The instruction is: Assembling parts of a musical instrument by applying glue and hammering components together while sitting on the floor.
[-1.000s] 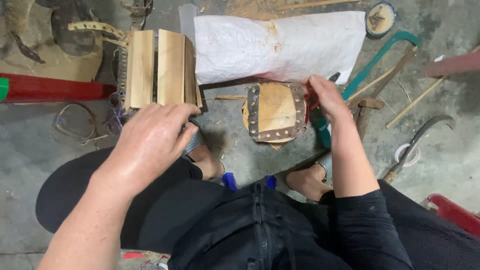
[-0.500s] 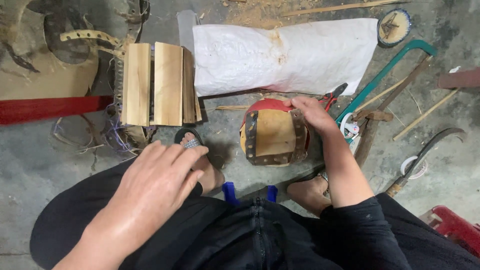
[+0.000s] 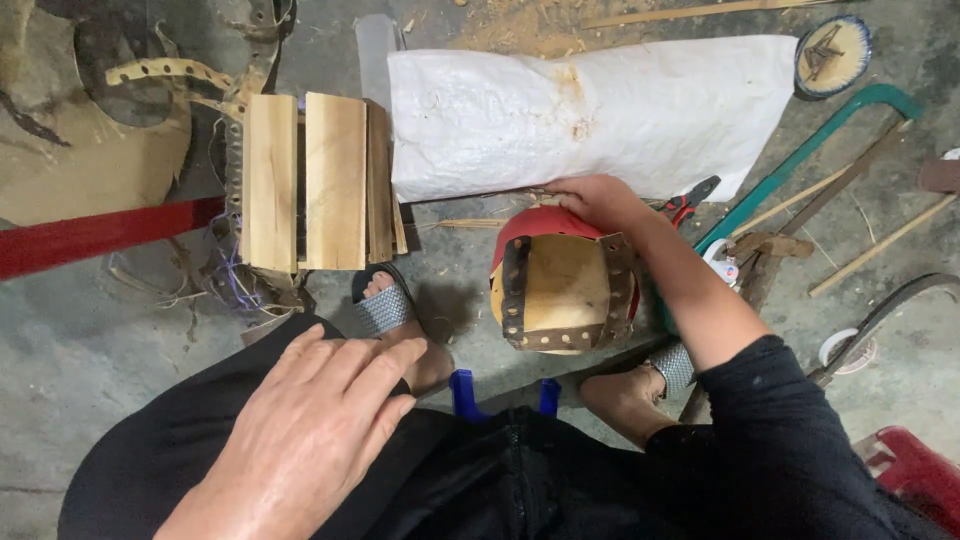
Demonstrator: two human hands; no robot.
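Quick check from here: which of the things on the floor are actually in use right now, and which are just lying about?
In use:
- right hand gripping the round wooden block with riveted leather straps
- left hand resting flat on the knee, holding nothing

Lying about:
- wooden planks
- white sack
- green-framed saw
- red-handled pliers
- red bar

Your right hand (image 3: 597,203) grips the far edge of the strapped wooden block (image 3: 562,292) on the concrete floor (image 3: 80,360), just below the white sack (image 3: 590,115). Left hand (image 3: 310,425) lies flat on your knee, with planks (image 3: 315,180) stacked further up.
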